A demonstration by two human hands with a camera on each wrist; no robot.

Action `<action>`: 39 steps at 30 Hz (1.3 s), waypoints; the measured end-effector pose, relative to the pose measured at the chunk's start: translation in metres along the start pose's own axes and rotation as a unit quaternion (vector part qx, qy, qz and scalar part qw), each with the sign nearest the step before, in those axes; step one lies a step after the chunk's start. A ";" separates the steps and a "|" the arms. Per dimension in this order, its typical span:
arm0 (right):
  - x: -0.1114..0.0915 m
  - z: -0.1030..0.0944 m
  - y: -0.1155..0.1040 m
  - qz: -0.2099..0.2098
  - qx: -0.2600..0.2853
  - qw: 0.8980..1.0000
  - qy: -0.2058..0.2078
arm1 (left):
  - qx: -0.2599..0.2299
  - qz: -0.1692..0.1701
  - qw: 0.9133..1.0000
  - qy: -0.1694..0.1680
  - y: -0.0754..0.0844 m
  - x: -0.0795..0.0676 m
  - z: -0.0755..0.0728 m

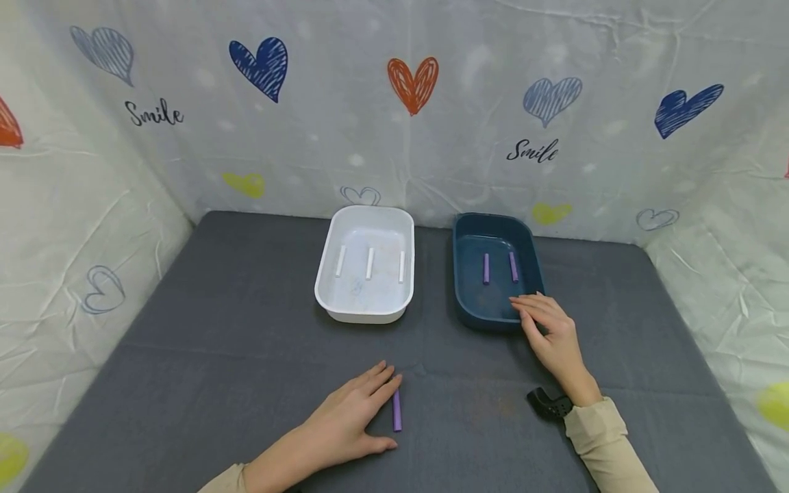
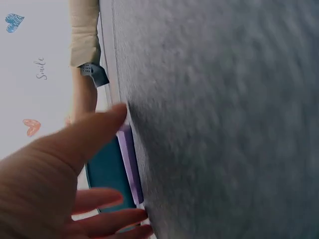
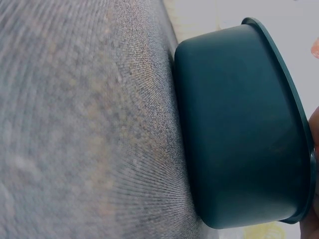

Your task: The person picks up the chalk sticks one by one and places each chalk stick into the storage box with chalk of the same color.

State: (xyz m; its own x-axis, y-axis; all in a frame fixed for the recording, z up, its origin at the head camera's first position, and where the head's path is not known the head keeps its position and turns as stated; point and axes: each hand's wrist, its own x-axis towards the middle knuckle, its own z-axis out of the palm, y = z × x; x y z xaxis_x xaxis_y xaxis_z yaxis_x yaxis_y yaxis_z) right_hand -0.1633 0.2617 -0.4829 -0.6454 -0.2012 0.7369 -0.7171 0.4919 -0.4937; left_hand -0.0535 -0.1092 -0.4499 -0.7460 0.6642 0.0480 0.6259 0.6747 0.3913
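Note:
A short purple stick [image 1: 397, 411], which looks like chalk, lies on the grey cloth. My left hand [image 1: 354, 418] is spread beside it, thumb near its close end and fingertips at its far end. In the left wrist view the purple stick [image 2: 130, 167] shows in the gap between thumb and fingers. My right hand [image 1: 551, 335] is at the near right corner of the dark teal tray [image 1: 496, 322], loosely bent fingers over the rim. Two purple sticks [image 1: 486, 269] lie inside that tray. The right wrist view shows the outer wall of the teal tray [image 3: 239, 129], with the hand mostly cut off.
A white tray [image 1: 364, 316] stands left of the teal one and holds three white sticks [image 1: 370, 263]. Both trays are near the back edge of the grey-covered table [image 1: 246, 308]. Behind hangs a white curtain [image 1: 345, 123] with printed hearts. A black device [image 1: 548, 404] sits at my right wrist.

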 end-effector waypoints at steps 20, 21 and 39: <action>0.001 -0.001 -0.004 0.005 -0.011 1.000 -0.008 | -0.007 -0.006 0.999 0.033 0.004 0.002 0.004; 0.001 -0.001 -0.004 0.007 -0.012 1.000 -0.009 | -0.004 -0.005 0.999 0.037 0.004 0.002 0.004; 0.000 -0.001 -0.003 0.012 -0.014 1.000 -0.014 | 0.018 0.020 0.997 0.067 0.009 0.004 -0.006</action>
State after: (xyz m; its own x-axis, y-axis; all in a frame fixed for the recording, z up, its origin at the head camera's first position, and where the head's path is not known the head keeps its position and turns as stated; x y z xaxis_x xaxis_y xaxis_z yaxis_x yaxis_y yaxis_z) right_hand -0.1612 0.2611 -0.4805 -0.6696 -0.2117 0.7119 -0.6939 0.5202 -0.4979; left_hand -0.0526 -0.1023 -0.4412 -0.7430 0.6427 0.1868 0.6612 0.6613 0.3543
